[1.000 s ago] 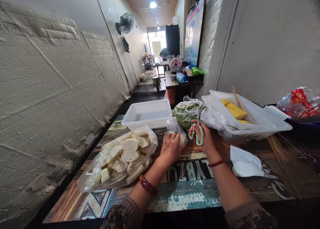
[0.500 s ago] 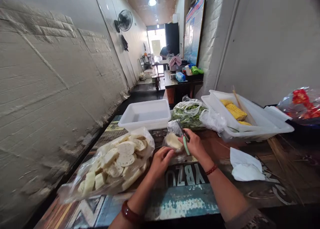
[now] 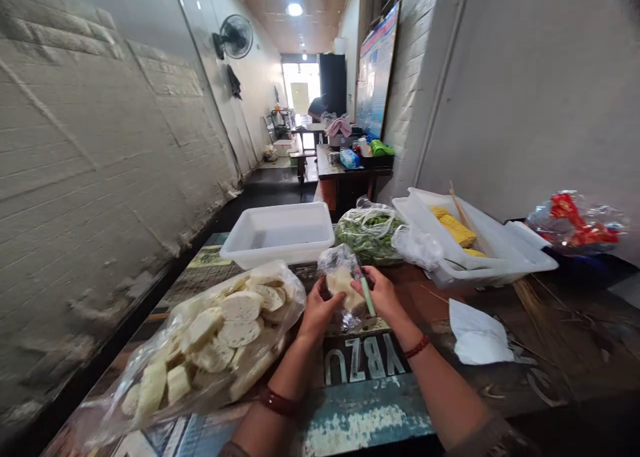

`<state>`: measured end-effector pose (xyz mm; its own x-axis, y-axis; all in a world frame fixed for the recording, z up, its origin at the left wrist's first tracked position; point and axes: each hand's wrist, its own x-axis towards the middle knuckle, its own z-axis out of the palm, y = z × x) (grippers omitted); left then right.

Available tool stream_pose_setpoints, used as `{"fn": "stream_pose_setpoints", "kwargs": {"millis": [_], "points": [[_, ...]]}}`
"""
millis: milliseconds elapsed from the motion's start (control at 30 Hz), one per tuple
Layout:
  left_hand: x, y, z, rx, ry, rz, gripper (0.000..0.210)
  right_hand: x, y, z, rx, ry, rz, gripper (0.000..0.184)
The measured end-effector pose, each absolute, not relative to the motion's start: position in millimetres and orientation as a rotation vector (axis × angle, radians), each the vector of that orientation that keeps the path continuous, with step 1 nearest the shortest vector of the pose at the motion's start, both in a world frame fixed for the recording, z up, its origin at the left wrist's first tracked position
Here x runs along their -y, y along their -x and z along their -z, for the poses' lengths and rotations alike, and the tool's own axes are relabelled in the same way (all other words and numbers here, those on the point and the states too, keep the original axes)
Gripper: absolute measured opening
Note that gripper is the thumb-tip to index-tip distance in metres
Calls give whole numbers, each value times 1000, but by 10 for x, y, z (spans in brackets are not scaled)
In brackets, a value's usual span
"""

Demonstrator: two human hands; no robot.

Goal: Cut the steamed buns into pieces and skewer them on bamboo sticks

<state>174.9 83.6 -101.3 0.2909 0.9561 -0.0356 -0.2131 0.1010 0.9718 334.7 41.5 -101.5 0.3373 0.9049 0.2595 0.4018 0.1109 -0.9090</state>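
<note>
Across the tabletop [image 3: 367, 420] sprawls a clear bag [image 3: 296, 294] of pale slices [image 3: 240, 308]; farther back sit a white tub [image 3: 483, 278] of corn [image 3: 454, 232], a second tub [image 3: 277, 254] and a bag of greens [image 3: 367, 237]. At centre, a small bag [image 3: 336, 260] holds a pale piece [image 3: 341, 282]: the left hand [image 3: 316, 312] clasps its side; the right hand [image 3: 385, 297] clamps green-handled scissors [image 3: 369, 298], fingertips against the bag.

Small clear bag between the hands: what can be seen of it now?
The small clear bag looks like thin plastic, crinkled and shiny at its far end, with pale contents showing through. The left hand holds its left side; the right hand, gripping green-handled scissors, touches its right side. It lies nearer than the greens. Whether it is sealed is unclear.
</note>
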Motion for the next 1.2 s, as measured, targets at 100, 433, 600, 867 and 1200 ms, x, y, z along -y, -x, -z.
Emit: {"fn": "stream_pose_setpoints", "kwargs": {"millis": [100,433,600,867,1200], "points": [[-758,-1694,1033,-754,-887,-987,59,-383,-3349,991,1190,1412,-656,43],[-631,-1648,901,-662,-837,-949,47,-356,-3286,1006,1144,1325,-744,53],[-592,-1600,844,-696,-973,-820,42,-287,-3254,898,1101,1315,-706,40],[-636,-1515,718,-628,-859,-862,59,-370,-3444,944,1029,1412,-558,36],[-703,-1565,782,-733,-691,-1089,79,-277,-3527,791,1072,1345,-532,45]]}}
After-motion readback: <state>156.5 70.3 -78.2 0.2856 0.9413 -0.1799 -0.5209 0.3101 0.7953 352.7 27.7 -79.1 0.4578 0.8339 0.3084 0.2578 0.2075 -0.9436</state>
